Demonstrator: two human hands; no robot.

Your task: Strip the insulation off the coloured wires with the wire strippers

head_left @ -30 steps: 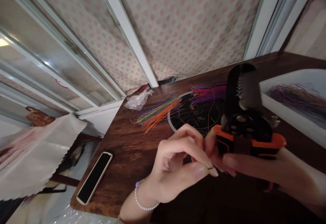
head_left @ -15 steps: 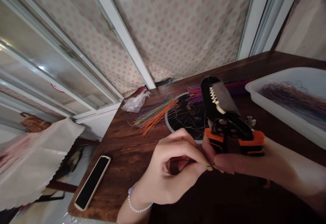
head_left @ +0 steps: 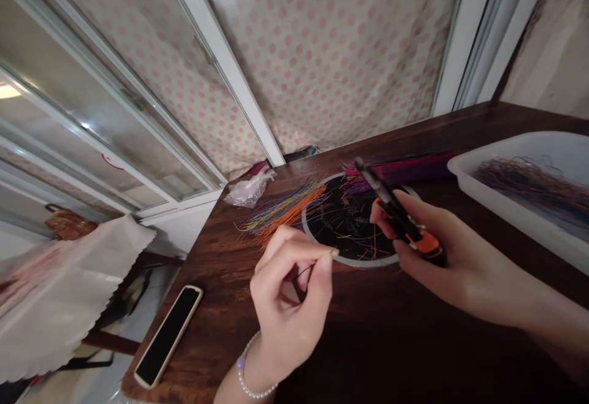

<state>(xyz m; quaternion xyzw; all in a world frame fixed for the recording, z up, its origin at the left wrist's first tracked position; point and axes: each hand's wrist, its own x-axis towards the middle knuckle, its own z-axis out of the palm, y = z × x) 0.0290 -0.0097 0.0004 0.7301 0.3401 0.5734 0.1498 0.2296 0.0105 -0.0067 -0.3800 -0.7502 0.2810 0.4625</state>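
Between thumb and forefinger, my left hand (head_left: 292, 290) pinches a thin dark wire (head_left: 307, 271), its short tip showing at the fingertips. My right hand (head_left: 442, 251) is closed on a wire stripper (head_left: 399, 215) with orange and black handles, seen edge-on with its jaws pointing up and to the left. The two hands are apart. Behind them lies a round black tray with a grey rim (head_left: 368, 263), strewn with small wire bits. Orange, yellow and blue wires (head_left: 288, 211) lie at its left edge, and a purple and red wire bundle (head_left: 405, 171) at its back.
A white plastic bin (head_left: 519, 211) holding tangled wires stands at the right of the dark wooden table (head_left: 221, 269). A clear plastic bag (head_left: 251, 188) lies at the back left, a phone (head_left: 169, 336) by the left edge. A dotted curtain (head_left: 350, 54) hangs behind.
My hands have moved apart: the left has drawn left and up with the wire, the right up and away. The wire stripper has turned from broadside to edge-on.
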